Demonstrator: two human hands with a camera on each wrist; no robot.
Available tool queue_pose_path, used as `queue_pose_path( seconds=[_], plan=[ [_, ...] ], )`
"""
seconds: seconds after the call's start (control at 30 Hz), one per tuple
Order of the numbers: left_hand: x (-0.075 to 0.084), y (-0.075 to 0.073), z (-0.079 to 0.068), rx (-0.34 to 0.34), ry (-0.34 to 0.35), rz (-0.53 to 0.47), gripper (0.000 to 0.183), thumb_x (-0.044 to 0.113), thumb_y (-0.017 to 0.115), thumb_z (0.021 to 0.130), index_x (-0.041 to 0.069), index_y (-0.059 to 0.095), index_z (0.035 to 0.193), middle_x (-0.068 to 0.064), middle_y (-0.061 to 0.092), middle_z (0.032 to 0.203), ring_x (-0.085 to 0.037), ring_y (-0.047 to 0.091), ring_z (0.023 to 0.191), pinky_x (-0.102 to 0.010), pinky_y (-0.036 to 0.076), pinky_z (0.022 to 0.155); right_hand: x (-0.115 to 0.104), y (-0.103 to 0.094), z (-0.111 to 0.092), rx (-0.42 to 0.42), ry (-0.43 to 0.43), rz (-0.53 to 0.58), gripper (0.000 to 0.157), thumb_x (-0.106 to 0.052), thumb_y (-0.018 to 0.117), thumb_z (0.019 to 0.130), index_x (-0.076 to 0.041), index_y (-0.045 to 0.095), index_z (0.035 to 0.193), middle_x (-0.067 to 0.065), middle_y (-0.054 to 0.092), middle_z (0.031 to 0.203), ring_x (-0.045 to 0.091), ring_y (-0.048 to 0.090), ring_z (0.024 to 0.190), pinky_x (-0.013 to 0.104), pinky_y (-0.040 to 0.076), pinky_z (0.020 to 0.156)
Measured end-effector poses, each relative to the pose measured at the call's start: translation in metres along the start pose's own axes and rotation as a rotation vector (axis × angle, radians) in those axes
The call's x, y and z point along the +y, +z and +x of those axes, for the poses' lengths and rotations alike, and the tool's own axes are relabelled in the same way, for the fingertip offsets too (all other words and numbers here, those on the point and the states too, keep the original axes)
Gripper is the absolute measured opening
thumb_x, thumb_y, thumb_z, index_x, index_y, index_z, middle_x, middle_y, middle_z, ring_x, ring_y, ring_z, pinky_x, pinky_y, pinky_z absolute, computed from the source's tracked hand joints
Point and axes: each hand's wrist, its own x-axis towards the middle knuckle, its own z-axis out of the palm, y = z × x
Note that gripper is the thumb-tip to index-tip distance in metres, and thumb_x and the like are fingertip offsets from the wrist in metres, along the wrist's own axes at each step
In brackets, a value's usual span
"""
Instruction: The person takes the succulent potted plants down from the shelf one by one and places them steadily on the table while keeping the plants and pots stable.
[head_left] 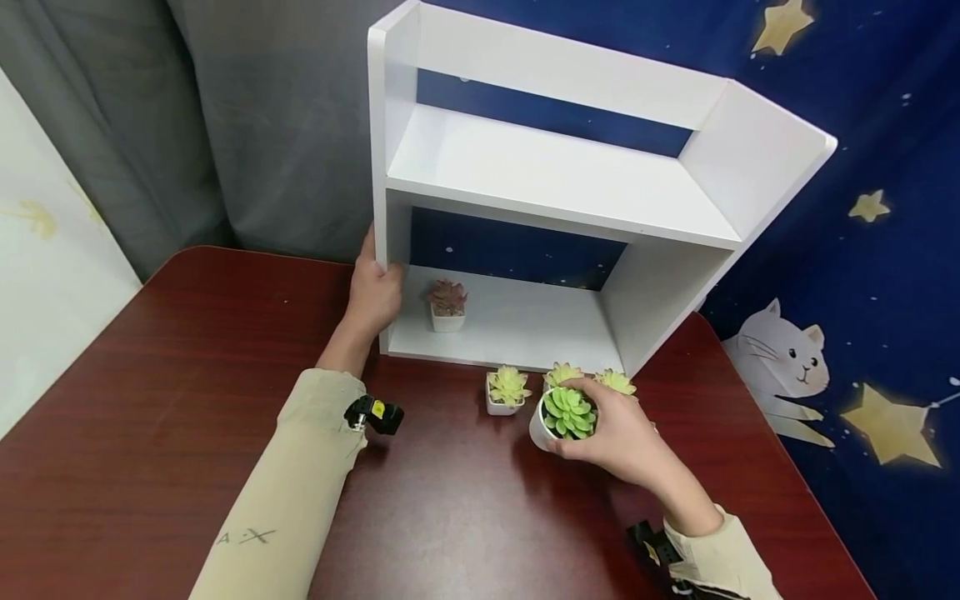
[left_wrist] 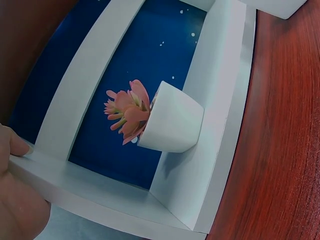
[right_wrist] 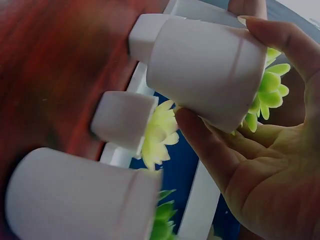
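My right hand [head_left: 622, 435] holds a green potted succulent [head_left: 567, 413] by its round white pot, thumb and fingers around the rim. In the right wrist view that pot [right_wrist: 202, 70] is tilted and held above the tabletop. My left hand [head_left: 375, 293] grips the left side panel of a white two-tier shelf [head_left: 495, 337], its thumb around the front edge. On the lower board, near the left hand, stands a reddish-pink succulent [head_left: 447, 307] in a square white pot.
Pale yellow succulents in small white pots stand before the shelf: one at left [head_left: 506, 390], one in the middle [head_left: 562, 373], one at right [head_left: 615, 382]. Another round white pot [right_wrist: 82, 195] with green leaves shows in the right wrist view. The shelf's upper board [head_left: 555, 171] is bare.
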Motion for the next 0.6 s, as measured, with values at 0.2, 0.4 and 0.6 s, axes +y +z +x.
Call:
queue_pose_path(
  seconds=[0.2, 0.4, 0.6],
  plan=[
    [-0.001, -0.001, 0.001, 0.006, 0.013, 0.001, 0.072, -0.001, 0.036, 0.099, 0.023, 0.015, 0.163, -0.008, 0.029, 0.165, -0.025, 0.028, 0.153, -0.049, 0.021, 0.126, 0.009, 0.012, 0.0, 0.005, -0.027, -0.038, 0.072, -0.033, 0.088, 0.067, -0.01, 0.063, 0.13, 0.008, 0.072, 0.118, 0.023, 0.067, 0.101, 0.04, 0.054, 0.084],
    [-0.001, 0.0, 0.001, 0.004, 0.021, 0.003, 0.071, -0.002, 0.037, 0.099, 0.023, 0.017, 0.163, -0.007, 0.03, 0.165, -0.025, 0.029, 0.153, -0.049, 0.021, 0.126, 0.011, 0.013, -0.002, -0.003, -0.043, -0.07, 0.072, -0.033, 0.089, 0.066, -0.007, 0.063, 0.128, 0.01, 0.071, 0.12, 0.026, 0.068, 0.104, 0.043, 0.055, 0.087],
    [-0.001, 0.001, 0.0, 0.002, 0.01, 0.015, 0.071, 0.0, 0.037, 0.1, 0.024, 0.016, 0.163, -0.008, 0.031, 0.164, -0.026, 0.03, 0.152, -0.05, 0.022, 0.126, 0.013, 0.014, -0.002, -0.039, -0.023, -0.084, 0.074, -0.029, 0.088, 0.067, -0.006, 0.062, 0.131, 0.011, 0.07, 0.125, 0.027, 0.067, 0.108, 0.045, 0.054, 0.089]
  ],
)
